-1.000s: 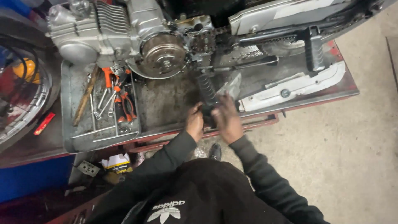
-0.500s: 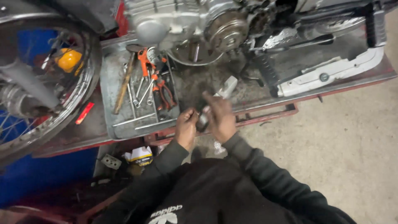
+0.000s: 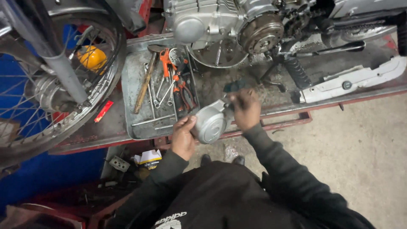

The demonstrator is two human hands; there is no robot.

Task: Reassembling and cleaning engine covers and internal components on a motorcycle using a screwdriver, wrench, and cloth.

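Holding a silver engine side cover (image 3: 210, 123) off the motorcycle, left hand (image 3: 183, 136) fingers clamped on its edge, right hand (image 3: 246, 109) gripping its top; refitting needs alignment with the exposed flywheel (image 3: 260, 35)

Engine cover (image 3: 210, 123) sat between both hands, over near edge of lift platform (image 3: 106, 127). Left hand (image 3: 183, 136) was at its left side, right hand (image 3: 246, 109) at its upper right. Tool tray (image 3: 142, 127) lay on platform, just left of cover; hammer (image 3: 145, 80), wrenches (image 3: 163, 91) and pliers (image 3: 184, 91) lay in tray. Engine (image 3: 220, 21) stood behind tray and hands. Front wheel (image 3: 55, 85) stood far left. Side cover (image 3: 352, 78) lay on platform at right, behind right hand. Small box (image 3: 148, 158) lay below platform.
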